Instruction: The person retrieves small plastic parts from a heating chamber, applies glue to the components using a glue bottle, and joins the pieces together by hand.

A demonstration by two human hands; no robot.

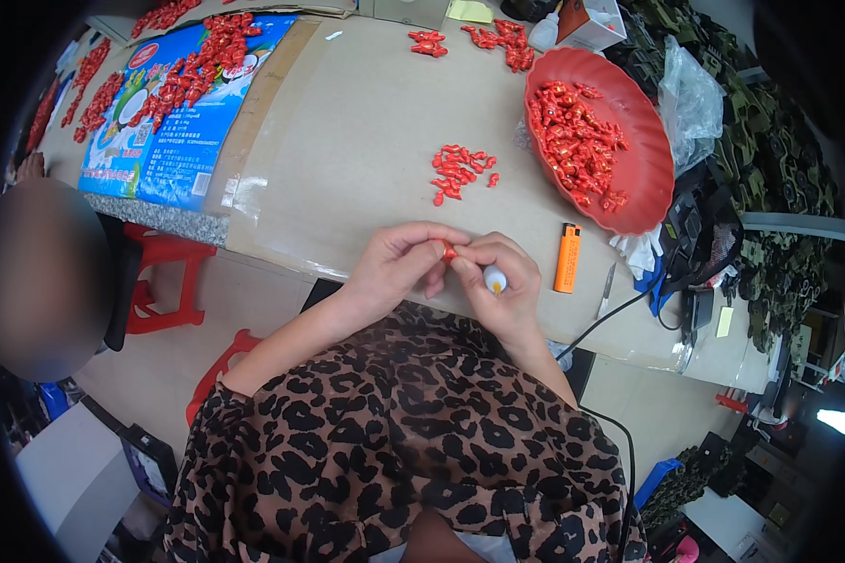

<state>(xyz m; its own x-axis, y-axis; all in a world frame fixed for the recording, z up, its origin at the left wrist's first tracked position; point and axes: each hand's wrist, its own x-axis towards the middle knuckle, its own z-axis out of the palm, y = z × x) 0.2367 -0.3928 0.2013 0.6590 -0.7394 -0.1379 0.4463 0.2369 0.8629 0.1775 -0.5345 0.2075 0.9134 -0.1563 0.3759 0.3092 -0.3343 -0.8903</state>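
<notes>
My left hand point(390, 267) and my right hand point(514, 293) meet at the near edge of the table, fingertips pinched together on a small red, shiny figure point(448, 251). Much of it is hidden by the fingers. My right hand also keeps a small white tube or bottle with a yellow tip point(495, 279) tucked in its fingers. Just beyond my hands lies a loose group of similar red figures point(457, 171). Many more fill a red scalloped bowl point(650, 131) at the far right.
Right of my hands lie an orange lighter point(567, 258) and a thin pointed blade point(607, 289). More red pieces rest on a blue printed cardboard sheet point(183, 159) at the left. A clear plastic bag point(691, 108) sits beyond the bowl. Another person sits at the left, near red stools point(174, 281).
</notes>
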